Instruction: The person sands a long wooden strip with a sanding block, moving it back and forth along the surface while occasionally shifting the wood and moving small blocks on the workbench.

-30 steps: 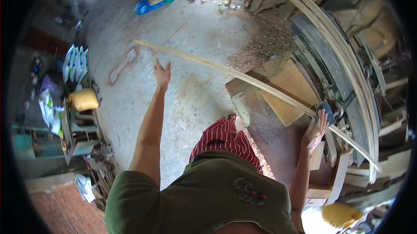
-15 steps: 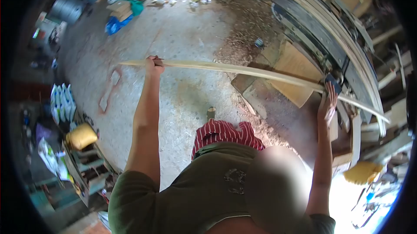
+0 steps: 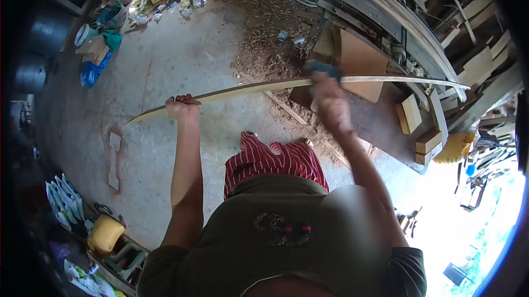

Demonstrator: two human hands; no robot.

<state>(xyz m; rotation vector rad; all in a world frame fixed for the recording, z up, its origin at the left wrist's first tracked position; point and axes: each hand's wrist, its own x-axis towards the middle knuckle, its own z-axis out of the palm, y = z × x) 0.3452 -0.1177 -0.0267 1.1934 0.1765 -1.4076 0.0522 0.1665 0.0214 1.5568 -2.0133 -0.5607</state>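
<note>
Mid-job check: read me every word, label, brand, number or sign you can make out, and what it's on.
No text can be read with certainty.
Dark green shirt: glittery, letter-like chest design with red bits, not clear enough to read.
White packages at left: any print is too small and blurred.
Dark block: blurred, no lettering distinguishable.
Wooden strip: no marking visible.

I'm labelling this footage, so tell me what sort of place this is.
Probably a woodworking shop: wood shavings litter the concrete floor, boards crowd the view's right side, and the left hand grips a long wooden strip.
</note>
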